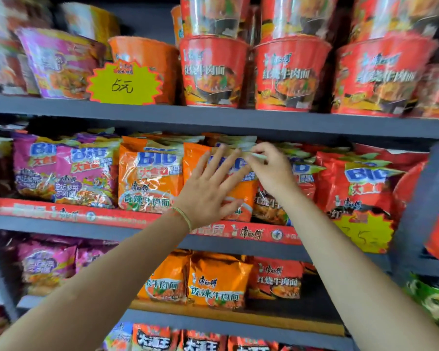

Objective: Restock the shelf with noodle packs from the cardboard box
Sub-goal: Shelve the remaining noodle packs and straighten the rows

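Grey store shelf (213, 122) fills head view, stocked w/ noodles on several tiers. Middle tier: orange noodle pack (241, 196) stands upright near centre, just behind red front-edge strip (86, 216), betw. another orange pack (150, 178) on its left & red packs (360, 183) on its right. Left hand (208, 188) lies flat on pack's face, fingers straight & spread. Right hand (271, 168) pinches pack's top seal, fingers curled. Purple packs (61, 171) toward left end. Upper tier: red cup noodles (289, 72), yellow 5元 tag (124, 83).
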Demonstrator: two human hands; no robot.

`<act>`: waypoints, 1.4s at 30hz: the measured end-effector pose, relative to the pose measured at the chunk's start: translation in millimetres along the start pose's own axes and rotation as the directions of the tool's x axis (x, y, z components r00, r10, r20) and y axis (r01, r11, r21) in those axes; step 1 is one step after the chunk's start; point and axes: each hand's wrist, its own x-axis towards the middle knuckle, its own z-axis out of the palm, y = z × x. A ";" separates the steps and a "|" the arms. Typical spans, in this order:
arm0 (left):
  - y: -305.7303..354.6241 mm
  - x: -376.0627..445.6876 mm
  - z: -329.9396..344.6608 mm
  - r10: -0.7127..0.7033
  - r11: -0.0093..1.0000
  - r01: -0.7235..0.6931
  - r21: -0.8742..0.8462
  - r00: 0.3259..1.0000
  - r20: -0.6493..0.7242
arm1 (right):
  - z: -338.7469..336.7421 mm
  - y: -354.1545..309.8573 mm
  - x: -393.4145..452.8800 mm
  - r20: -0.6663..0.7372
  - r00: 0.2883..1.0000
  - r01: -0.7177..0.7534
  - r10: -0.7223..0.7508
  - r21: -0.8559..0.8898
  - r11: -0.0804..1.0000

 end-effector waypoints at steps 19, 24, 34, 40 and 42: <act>0.3 5.0 12.2 -0.075 0.995 0.064 0.075 0.985 0.156 | 7.2 0.3 -43.0 0.069 0.984 -0.147 0.163 -0.196 0.970; 2.2 3.3 11.2 -0.116 0.992 0.105 0.076 0.982 0.151 | 9.6 -13.7 -52.2 0.143 0.970 -0.164 0.199 -0.226 0.960; -1.0 1.6 14.1 -0.130 0.991 0.126 0.039 0.981 0.144 | 37.4 -13.8 -53.2 0.151 0.942 -0.298 0.299 -0.027 0.954; -2.4 1.2 15.3 -0.118 0.993 0.113 0.045 0.986 0.121 | 6.2 1.9 -54.9 -0.037 0.999 0.012 -0.021 -0.235 0.972; 6.1 5.7 13.5 -0.135 0.990 0.130 0.056 0.985 0.110 | -12.4 14.6 -43.6 -0.202 0.949 0.125 -0.243 -0.467 0.875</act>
